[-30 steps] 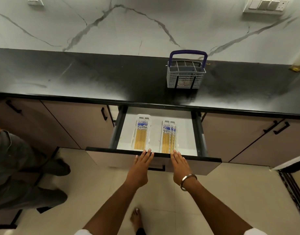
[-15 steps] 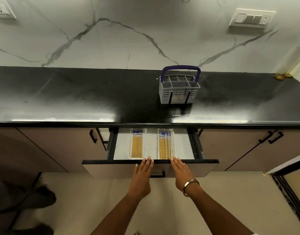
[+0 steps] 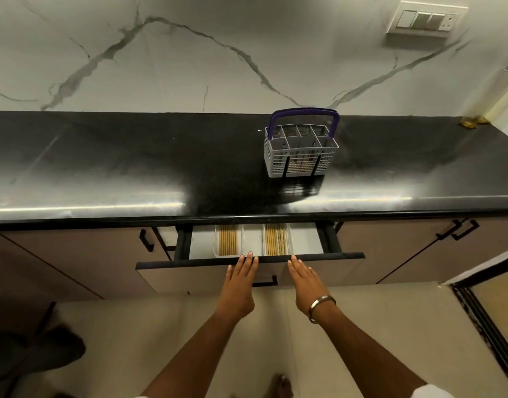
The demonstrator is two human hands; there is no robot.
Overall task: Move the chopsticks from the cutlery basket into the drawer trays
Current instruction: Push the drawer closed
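My left hand [image 3: 241, 278] and right hand [image 3: 305, 280] rest flat, fingers extended, on the drawer [image 3: 327, 258] front, chopsticks [image 3: 228, 244] in its trays.

2 bare forearms enter from the bottom edge, at about 6 o'clock. The left hand [image 3: 239, 285] wears nothing: no ring or band shows on it or on its wrist. The right hand [image 3: 306, 284] has a plain silver-coloured metal bangle [image 3: 321, 308] around its wrist, a smooth, narrow band sitting slightly tilted. White sleeve edges [image 3: 427, 393] show at the very bottom, at 5 o'clock and faintly at 7 o'clock. A bare foot [image 3: 280, 386] shows at 6 o'clock between the arms, with no footwear.
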